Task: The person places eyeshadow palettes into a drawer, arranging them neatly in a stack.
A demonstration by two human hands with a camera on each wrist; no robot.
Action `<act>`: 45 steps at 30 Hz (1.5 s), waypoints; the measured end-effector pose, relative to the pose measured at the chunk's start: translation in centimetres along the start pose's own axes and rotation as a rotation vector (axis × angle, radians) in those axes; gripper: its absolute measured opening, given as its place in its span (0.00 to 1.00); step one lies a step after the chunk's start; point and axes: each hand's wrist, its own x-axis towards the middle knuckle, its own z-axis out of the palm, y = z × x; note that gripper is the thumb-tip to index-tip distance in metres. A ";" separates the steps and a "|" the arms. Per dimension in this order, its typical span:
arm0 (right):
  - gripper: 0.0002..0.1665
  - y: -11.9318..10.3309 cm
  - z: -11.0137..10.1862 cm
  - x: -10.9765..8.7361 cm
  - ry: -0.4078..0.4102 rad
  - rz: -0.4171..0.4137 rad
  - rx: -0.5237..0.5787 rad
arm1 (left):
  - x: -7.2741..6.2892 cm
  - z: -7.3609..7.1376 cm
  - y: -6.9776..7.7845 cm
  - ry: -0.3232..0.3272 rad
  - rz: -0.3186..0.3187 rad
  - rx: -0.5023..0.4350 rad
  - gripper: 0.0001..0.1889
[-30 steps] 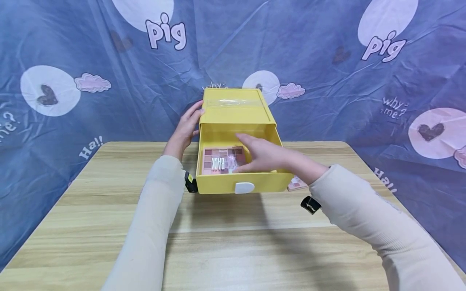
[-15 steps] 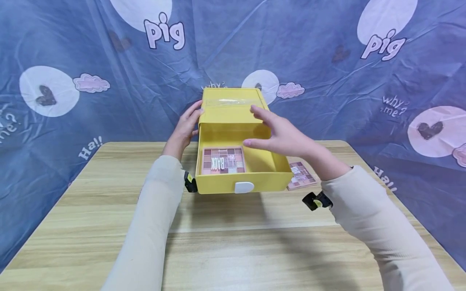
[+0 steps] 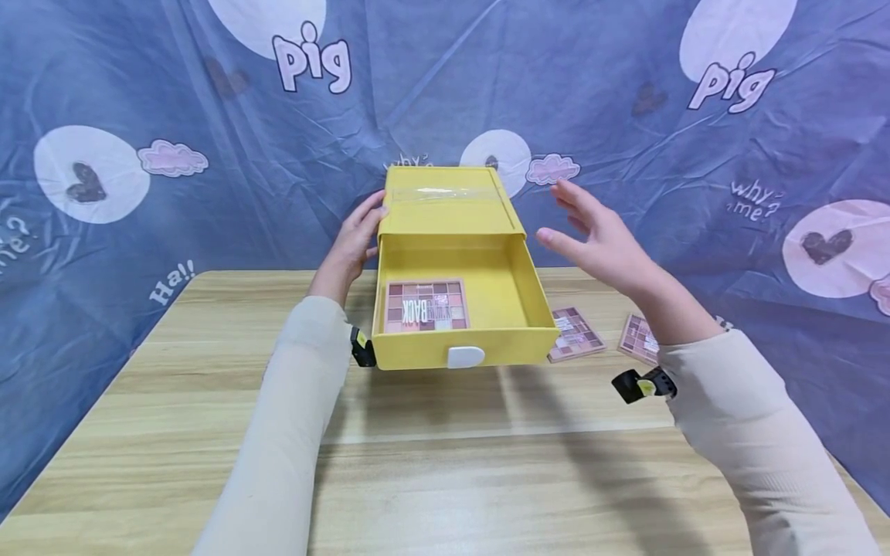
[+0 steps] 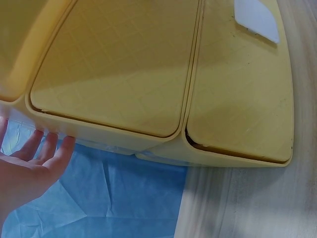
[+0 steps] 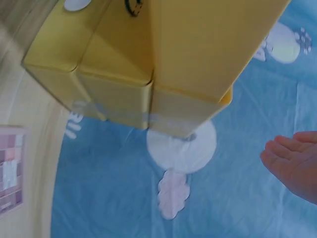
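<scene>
A yellow drawer unit (image 3: 445, 205) stands at the back of the table, its top drawer (image 3: 466, 349) pulled out. Inside the drawer, on the left, lies an eyeshadow palette (image 3: 427, 306) with a clear lid. My left hand (image 3: 356, 241) rests against the unit's left side; in the left wrist view its fingers (image 4: 59, 153) are fairly straight along the yellow wall. My right hand (image 3: 603, 245) hovers right of the unit, thumb and fingers spread and holding nothing. Two more palettes lie on the table to the right: one beside the drawer (image 3: 575, 335), another partly behind my right forearm (image 3: 638, 338).
Lower drawers (image 4: 114, 69) of the unit are closed, one with a white handle (image 4: 256, 19). The wooden table (image 3: 445, 479) stretches toward me in front. A blue printed cloth (image 3: 445, 85) hangs close behind the unit.
My right hand has lifted out of the open drawer and moved right, uncovering the palette inside and those on the table. My left hand has stayed against the unit.
</scene>
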 end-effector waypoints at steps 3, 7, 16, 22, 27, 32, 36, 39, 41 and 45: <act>0.41 1.0 -0.6 -0.5 0.034 0.047 0.019 | 0.1 0.0 0.0 -0.003 0.002 -0.005 0.24; 0.41 2.5 -1.1 -1.1 0.058 0.103 0.026 | 0.1 0.0 0.0 -0.006 0.007 -0.003 0.25; 0.46 6.1 -0.2 -2.4 0.081 0.225 0.058 | 0.1 0.0 -0.2 -0.004 0.002 0.002 0.25; 0.50 7.8 1.3 -3.4 0.094 0.303 0.062 | 0.3 -0.1 -0.2 0.000 -0.002 -0.001 0.25; 0.53 9.4 2.5 -4.0 0.128 0.345 0.070 | 0.4 -0.2 -0.2 -0.003 -0.003 0.004 0.25; 0.57 11.1 3.6 -4.7 0.151 0.395 0.069 | 0.4 -0.2 -0.2 -0.003 0.001 0.002 0.25; 0.60 12.5 4.4 -5.3 0.142 0.430 0.062 | 0.5 -0.2 -0.2 -0.004 0.004 -0.001 0.25; 0.61 13.2 5.0 -5.7 0.141 0.436 0.042 | 0.5 -0.2 -0.2 -0.002 0.005 0.004 0.24; 0.60 13.6 5.3 -5.9 0.145 0.432 0.021 | 0.5 -0.2 -0.2 -0.003 0.005 0.008 0.25; 0.58 14.7 6.0 -6.4 0.145 0.428 -0.023 | 0.4 -0.2 -0.2 -0.003 0.005 0.012 0.25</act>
